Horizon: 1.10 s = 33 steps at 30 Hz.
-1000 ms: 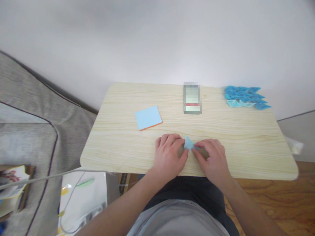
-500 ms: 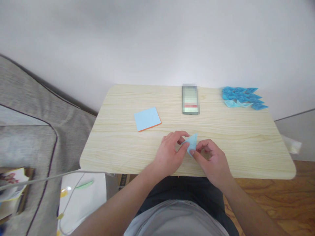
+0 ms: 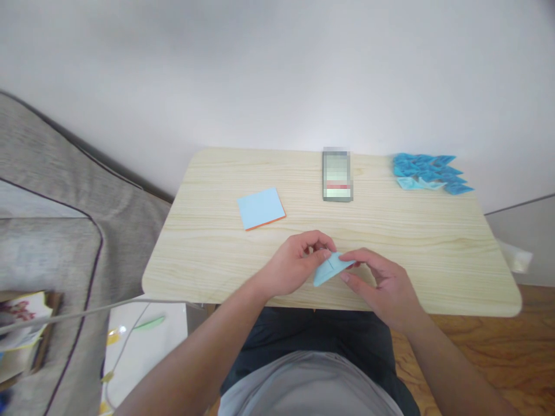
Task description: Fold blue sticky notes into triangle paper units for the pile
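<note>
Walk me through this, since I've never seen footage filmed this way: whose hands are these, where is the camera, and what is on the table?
There is no machine here: these are a person's own bare hands, and every picture comes from one camera worn on that person's head, looking forward and down. The left hand holds a piece of folded light-blue paper between thumb and fingers, and the right hand has its fingers at the paper's right end. On the wood-grain table lie a light-blue paper stack with an orange edge, a phone-like device whose screen is pixelated, and a cluster of blue folded-paper pieces, with a paler one at its near side.
</note>
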Each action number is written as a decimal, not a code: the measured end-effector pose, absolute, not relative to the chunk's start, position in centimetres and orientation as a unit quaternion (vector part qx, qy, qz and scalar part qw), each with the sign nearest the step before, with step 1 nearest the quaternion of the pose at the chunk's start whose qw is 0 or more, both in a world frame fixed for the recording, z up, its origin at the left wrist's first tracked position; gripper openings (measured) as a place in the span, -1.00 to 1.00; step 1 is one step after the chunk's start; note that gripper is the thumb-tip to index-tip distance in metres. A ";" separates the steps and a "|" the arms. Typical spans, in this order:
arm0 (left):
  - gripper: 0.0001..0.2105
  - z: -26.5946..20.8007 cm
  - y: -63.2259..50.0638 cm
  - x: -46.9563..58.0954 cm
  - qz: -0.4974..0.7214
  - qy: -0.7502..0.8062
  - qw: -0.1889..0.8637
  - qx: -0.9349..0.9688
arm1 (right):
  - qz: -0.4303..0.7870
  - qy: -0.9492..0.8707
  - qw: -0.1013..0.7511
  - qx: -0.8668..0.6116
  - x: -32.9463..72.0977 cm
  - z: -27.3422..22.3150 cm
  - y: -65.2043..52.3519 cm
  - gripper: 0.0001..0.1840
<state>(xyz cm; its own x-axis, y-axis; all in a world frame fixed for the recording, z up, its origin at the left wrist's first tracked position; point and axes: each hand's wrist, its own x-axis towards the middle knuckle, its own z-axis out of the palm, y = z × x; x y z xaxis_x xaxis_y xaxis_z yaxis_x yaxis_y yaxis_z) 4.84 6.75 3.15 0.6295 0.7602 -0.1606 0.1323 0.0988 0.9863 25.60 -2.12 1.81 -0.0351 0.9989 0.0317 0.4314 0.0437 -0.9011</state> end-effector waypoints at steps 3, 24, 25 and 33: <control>-0.81 2.8 6.5 5.0 0.250 0.358 0.658 0.613 | 0.393 -0.567 0.406 -0.599 25.3 1.2 -2.3 -0.78; -0.86 2.2 5.0 4.4 0.259 0.426 0.344 0.796 | 0.300 -0.583 0.385 -0.649 24.6 1.2 -2.0 -0.86; -0.88 2.1 5.0 4.4 0.253 0.425 0.332 0.803 | 0.290 -0.603 0.382 -0.638 24.7 1.1 -1.9 -0.87; -0.93 1.5 4.8 4.2 0.211 0.414 0.256 0.848 | 0.175 -0.732 0.302 -0.585 25.1 -0.1 -1.3 -0.82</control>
<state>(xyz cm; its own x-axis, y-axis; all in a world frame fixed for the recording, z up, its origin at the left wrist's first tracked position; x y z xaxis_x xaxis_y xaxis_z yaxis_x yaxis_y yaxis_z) 4.22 4.83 1.46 0.5682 0.8099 0.1460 0.5930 -0.5259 0.6097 25.06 -1.25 -0.12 -0.1340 0.9621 0.2374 0.7511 0.2549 -0.6090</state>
